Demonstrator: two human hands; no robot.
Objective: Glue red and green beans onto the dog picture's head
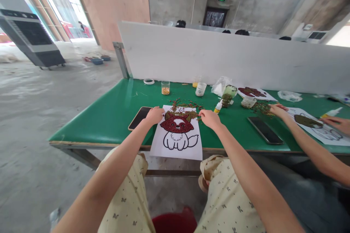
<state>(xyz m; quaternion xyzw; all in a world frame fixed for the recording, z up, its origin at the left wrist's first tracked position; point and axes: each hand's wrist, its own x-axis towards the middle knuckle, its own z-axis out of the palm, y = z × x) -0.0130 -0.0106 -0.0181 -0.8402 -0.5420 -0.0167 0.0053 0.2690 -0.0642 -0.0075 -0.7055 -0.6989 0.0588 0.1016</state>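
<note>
A white sheet with a black-outlined cartoon animal lies before me, its lower edge sticking out past the table edge. Dark red beans fill the animal's face, and green beans cover its ears. My left hand is closed at the sheet's upper left edge, fingertips pinching it. At the upper right edge, my right hand has its fingers curled together beside loose green beans; what they hold is too small to make out. Mixed loose beans lie along the sheet's top. A yellow-and-white glue bottle stands by my right hand.
A phone lies left of the sheet, another phone to the right. Behind stand a cup of corn kernels, a white cup and a tipped green container. A co-worker's hands work at the right. A white partition backs the table.
</note>
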